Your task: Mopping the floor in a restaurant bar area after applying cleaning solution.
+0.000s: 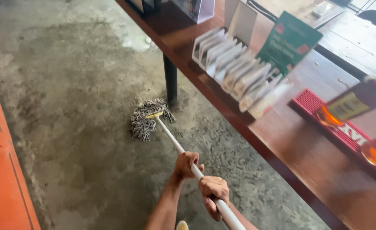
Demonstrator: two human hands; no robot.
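Both of my hands grip the white handle (170,135) of a string mop. My left hand (186,164) holds it farther down the shaft, toward the head. My right hand (214,192) is closed around it just behind, nearer my body. The grey stringy mop head (146,117) lies flat on the damp concrete floor (77,85). It rests just in front of a black table leg (170,80), very close to it.
A long dark wooden counter (290,140) runs along the right, carrying a row of white cards (232,66), a green standing card (287,41), a red bar mat (345,133) and two amber bottles (353,102). An orange panel (0,170) borders the left.
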